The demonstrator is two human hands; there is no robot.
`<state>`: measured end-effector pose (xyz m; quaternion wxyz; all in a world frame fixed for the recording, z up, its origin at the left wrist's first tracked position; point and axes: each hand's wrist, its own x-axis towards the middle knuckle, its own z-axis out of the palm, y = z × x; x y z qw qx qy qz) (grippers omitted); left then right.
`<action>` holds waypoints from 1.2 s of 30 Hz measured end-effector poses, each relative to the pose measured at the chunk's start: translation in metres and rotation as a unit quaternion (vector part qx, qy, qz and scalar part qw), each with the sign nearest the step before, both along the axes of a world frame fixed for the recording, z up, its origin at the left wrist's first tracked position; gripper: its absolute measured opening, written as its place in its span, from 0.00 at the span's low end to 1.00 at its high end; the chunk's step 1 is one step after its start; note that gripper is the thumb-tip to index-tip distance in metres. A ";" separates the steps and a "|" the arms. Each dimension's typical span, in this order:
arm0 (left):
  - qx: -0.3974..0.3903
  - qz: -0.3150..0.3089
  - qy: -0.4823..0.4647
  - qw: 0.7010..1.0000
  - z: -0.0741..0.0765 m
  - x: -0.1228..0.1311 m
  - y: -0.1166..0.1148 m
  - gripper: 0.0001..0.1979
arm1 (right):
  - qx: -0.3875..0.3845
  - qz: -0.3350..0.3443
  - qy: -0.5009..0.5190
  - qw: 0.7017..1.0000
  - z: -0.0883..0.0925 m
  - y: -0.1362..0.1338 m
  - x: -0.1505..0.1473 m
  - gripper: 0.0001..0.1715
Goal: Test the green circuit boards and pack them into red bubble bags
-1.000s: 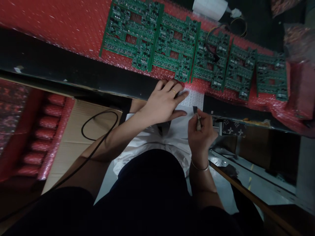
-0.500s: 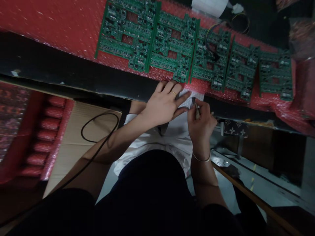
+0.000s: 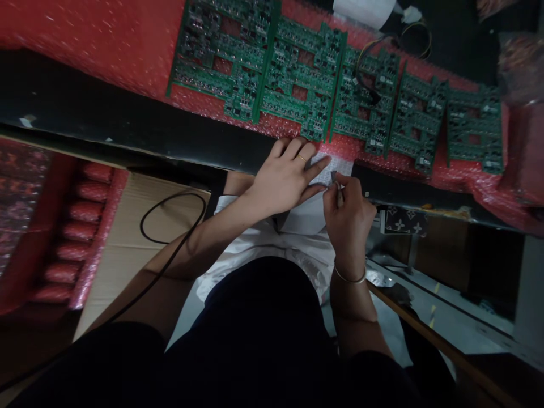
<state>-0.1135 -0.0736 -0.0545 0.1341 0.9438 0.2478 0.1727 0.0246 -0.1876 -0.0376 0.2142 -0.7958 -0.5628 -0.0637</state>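
Note:
My left hand (image 3: 284,175) lies at the front edge of the black table with its fingers spread, thumb and index finger on a white printed paper sheet (image 3: 340,165). The lower part of the sheet hangs over the edge toward my lap. My right hand (image 3: 351,212) is closed around a small tool with a flat grey tip (image 3: 334,175), which points at the paper near my left thumb. Most of the tool is hidden in the fingers, so its exact kind is unclear. Just beyond my hands, green circuit boards (image 3: 297,85) lie in a row.
Red bubble wrap (image 3: 97,39) is spread under the boards on the black table (image 3: 127,122). A thin cable (image 3: 357,62) lies across one board. To the left are cardboard (image 3: 127,226) and red-wrapped packs (image 3: 70,249). A black cord (image 3: 182,243) crosses my left forearm.
My right hand has shifted very slightly, and the tool's tip sits a little lower on the paper. The part of the sheet below my hands has moved slightly. My left hand stays in place.

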 end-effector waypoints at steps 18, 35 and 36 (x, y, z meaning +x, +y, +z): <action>0.027 0.006 0.010 1.000 -0.001 0.001 -0.001 0.29 | 0.028 0.013 -0.009 0.999 -0.007 -0.028 -0.015 0.10; -0.008 -0.057 0.001 0.998 0.010 0.014 -0.004 0.26 | 0.059 -0.033 0.041 0.997 -0.009 -0.007 0.019 0.17; -0.003 -0.059 0.004 0.998 0.010 0.014 -0.004 0.26 | 0.052 -0.032 0.038 0.997 -0.008 -0.006 0.019 0.17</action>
